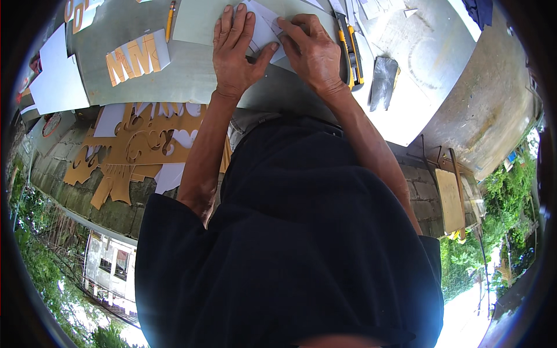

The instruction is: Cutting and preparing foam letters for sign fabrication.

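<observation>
My left hand (235, 58) lies with fingers apart on a white sheet (261, 20) with thin drawn lines, pressing it on a pale grey-green board (194, 23). My right hand (313, 55) is on the same sheet, fingers curled together at its right part; whatever they may hold is hidden. Just right of that hand lies a yellow-and-black utility knife (351, 49), with a thin metal strip beside it. A yellow pencil (170, 21) lies left of the board. Further left are orange cut letter shapes (133, 57) on a pale backing.
The metal worktop (93, 40) holds white sheets (55, 81) at left and a dark flat piece (383, 81) at right. Brown cardboard cut-outs (139, 151) lie below its near edge, left of my body. A wooden board (449, 200) stands at lower right.
</observation>
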The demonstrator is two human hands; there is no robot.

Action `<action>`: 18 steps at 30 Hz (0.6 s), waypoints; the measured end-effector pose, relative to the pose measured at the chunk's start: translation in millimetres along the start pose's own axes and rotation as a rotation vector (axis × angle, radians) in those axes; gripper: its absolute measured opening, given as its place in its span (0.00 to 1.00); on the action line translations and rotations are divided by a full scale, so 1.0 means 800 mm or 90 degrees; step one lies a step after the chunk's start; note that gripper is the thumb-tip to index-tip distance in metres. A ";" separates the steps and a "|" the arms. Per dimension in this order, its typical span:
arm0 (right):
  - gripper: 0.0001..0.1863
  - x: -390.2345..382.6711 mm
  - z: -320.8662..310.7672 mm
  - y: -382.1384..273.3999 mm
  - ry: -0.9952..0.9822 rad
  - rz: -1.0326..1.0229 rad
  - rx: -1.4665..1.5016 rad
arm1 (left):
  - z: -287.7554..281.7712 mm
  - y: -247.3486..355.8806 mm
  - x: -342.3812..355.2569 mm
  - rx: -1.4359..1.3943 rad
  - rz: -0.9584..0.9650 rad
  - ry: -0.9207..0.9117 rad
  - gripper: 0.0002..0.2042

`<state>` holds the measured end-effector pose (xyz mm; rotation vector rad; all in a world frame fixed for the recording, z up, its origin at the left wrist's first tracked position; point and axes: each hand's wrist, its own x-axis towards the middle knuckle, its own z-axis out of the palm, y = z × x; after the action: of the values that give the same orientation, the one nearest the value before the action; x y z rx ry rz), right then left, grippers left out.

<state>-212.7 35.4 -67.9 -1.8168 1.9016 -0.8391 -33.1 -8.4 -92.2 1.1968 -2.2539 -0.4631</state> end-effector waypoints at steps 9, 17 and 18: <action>0.18 -0.001 0.001 -0.001 0.010 -0.006 -0.007 | 0.000 0.001 0.001 -0.003 0.003 0.011 0.33; 0.19 -0.001 -0.005 -0.001 -0.033 0.037 0.042 | 0.000 -0.001 0.001 -0.020 0.011 0.022 0.32; 0.19 -0.002 -0.007 0.000 -0.008 0.036 0.079 | -0.001 -0.002 0.001 -0.020 0.005 0.026 0.32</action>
<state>-215.7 38.1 -64.0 -1.6847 1.8413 -0.9026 -31.8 -10.2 -92.0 1.1701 -2.2075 -0.4649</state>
